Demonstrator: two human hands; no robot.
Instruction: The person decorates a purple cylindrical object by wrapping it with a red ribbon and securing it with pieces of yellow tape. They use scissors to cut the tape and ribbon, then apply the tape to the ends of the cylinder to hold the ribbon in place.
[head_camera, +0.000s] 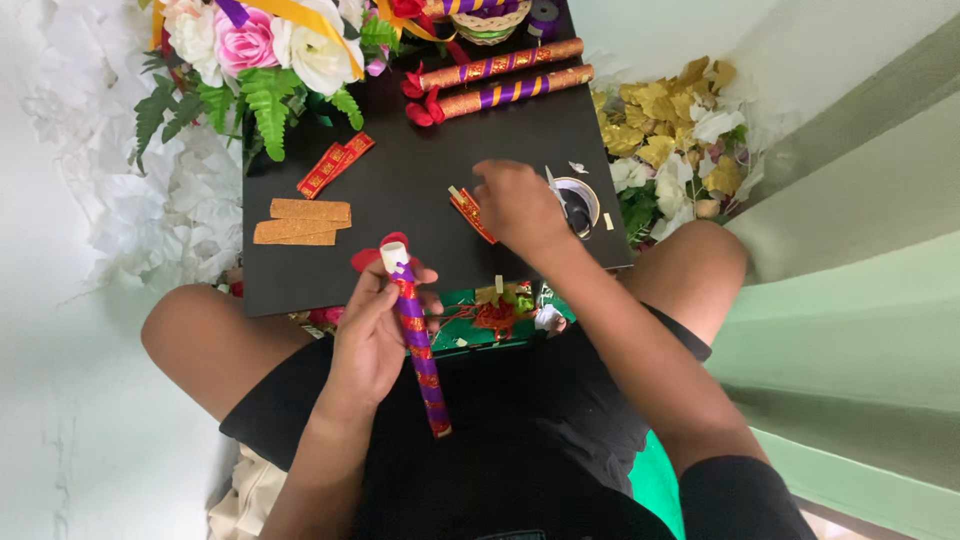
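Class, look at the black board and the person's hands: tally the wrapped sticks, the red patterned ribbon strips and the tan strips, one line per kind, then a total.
Wrapped sticks: 3, two on the black board at and, one in the left hand at
Red patterned ribbon strips: 2
Tan strips: 2
Total: 7

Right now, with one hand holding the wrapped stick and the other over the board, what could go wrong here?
1. The left hand grips the purple-and-red wrapped stick only near its top; the long lower end hangs free over the lap and could swing or slip.
2. The right hand works beside the red-gold ribbon strip and the small white cup near the black board's edge; a nudge might knock the cup off.
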